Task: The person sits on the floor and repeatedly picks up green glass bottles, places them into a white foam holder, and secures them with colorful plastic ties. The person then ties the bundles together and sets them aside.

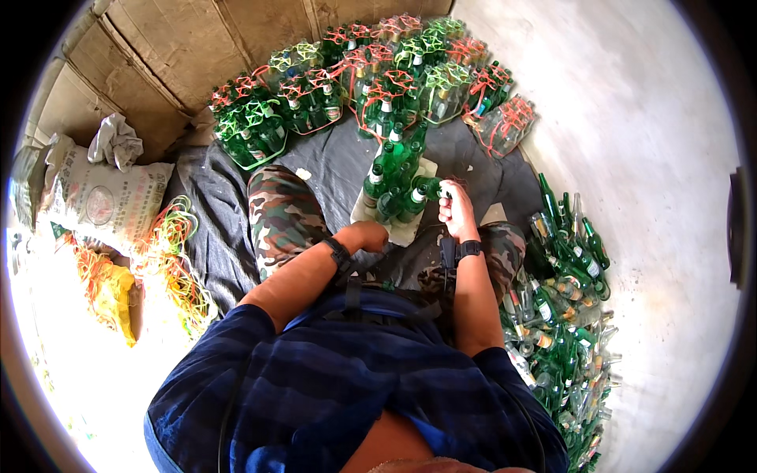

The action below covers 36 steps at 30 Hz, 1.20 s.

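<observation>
Several green glass bottles (388, 204) stand upright, close together, on a pale board (404, 235) between my knees. My right hand (456, 208) is closed around the neck of a tilted green bottle (427, 185), whose body reaches left over the right side of the group. My left hand (371, 236) is curled, knuckles up, at the near left edge of the board, just short of the nearest bottles. Its fingertips are hidden, so I cannot tell whether it holds anything.
Bundles of bottles tied with red and green straps (387, 88) stand beyond the board. Loose bottles (556, 331) are heaped along the white wall (662, 236) at right. At left lie a printed woven sack (106, 195) and tangled plastic straps (171, 266). A dark sheet (319, 148) covers the ground.
</observation>
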### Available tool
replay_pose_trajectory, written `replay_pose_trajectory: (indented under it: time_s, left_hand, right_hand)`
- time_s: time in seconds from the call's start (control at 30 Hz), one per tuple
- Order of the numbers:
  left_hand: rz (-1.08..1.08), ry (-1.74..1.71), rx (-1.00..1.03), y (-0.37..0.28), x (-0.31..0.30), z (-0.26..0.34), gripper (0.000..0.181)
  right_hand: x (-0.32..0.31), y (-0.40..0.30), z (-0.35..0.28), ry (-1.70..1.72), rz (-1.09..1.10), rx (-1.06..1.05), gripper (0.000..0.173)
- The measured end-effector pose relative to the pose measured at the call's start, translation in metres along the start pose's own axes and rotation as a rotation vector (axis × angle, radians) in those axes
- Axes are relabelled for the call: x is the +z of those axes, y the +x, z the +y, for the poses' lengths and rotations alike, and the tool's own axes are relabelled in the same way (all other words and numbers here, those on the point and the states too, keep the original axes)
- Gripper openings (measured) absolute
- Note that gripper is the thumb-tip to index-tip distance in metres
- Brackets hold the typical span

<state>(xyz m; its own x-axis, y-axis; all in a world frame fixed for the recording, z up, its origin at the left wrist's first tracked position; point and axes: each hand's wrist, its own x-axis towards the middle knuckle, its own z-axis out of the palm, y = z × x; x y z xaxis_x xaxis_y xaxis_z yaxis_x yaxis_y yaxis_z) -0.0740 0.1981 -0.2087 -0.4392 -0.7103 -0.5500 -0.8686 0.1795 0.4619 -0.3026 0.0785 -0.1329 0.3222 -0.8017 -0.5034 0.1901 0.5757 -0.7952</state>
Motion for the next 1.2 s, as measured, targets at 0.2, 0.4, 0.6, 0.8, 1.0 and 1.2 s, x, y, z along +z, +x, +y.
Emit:
replay_pose_trajectory:
  time_s: [0.2, 0.4, 0.6, 0.8, 1.0, 1.2]
  left_hand:
    - [0.108, -0.035, 0.046, 0.004, 0.008, -0.004, 0.023]
    - [0.078, -0.038, 0.011, 0.009, 0.012, -0.005, 0.024]
    - [0.097, -0.054, 0.024, 0.005, 0.011, -0.002, 0.025]
    - [0.089, -0.067, 0.010, 0.003, 0.006, 0.003, 0.025]
    - [0.053, -0.036, 0.010, 0.009, 0.005, 0.005, 0.026]
    - [0.025, -0.035, 0.019, 0.012, 0.005, 0.005, 0.026]
  right_hand:
    - [0.003, 0.011, -0.006, -0.013, -0.011, 0.063, 0.016]
    - [0.004, 0.021, -0.007, -0.026, -0.028, 0.091, 0.019]
    - [0.004, 0.040, -0.017, 0.016, -0.098, 0.158, 0.025]
    - [0.010, 0.042, -0.006, -0.216, -0.117, -0.045, 0.030]
    - [0.004, 0.056, 0.009, -0.461, -0.015, -0.231, 0.036]
    - [-0.013, 0.075, 0.017, -0.804, 0.235, -0.635, 0.041]
